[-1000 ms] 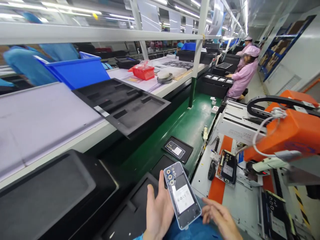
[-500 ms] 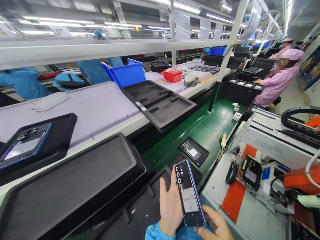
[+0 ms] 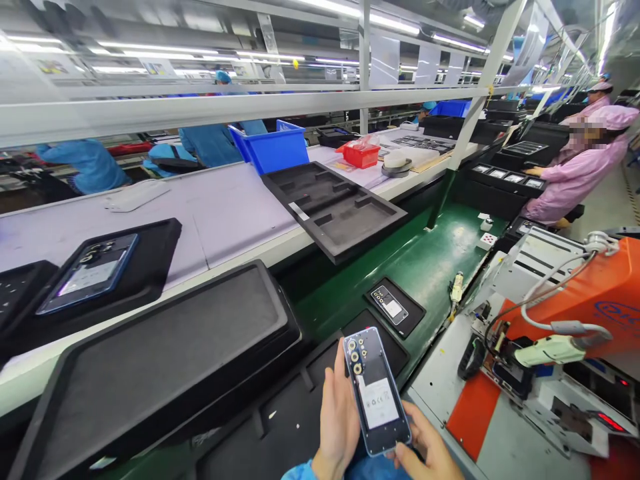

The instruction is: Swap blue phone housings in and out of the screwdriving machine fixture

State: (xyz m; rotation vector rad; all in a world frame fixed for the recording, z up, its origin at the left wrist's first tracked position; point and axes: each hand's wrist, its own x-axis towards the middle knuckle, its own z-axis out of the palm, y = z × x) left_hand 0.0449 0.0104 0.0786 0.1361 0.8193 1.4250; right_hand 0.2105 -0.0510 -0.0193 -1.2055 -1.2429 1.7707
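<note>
Before me is a smartphone [image 3: 375, 393] with its back cover off, showing gold-rimmed camera rings and a white battery label. It is tilted, camera end away from me. My left hand [image 3: 336, 417] holds its left edge, with the fingers partly hidden behind it. At the lower right corner my right hand [image 3: 425, 443] grips it between thumb and fingers. Just beyond, another open-backed phone [image 3: 390, 305] lies in a small black tray [image 3: 415, 313] on the green surface.
To my right stands a machine with an orange arm [image 3: 580, 300] over a fixture. Large black trays [image 3: 165, 353] flank my left, and another phone [image 3: 95, 270] rests on the bench there. A blue bin [image 3: 280, 150] and red basket [image 3: 361, 153] stand farther back. People in pink work at right.
The view has shifted left, so the scene sits farther right. My left thumb has moved closer to the phone, which has turned slightly. At the machine, the orange arm now covers the fixture.
</note>
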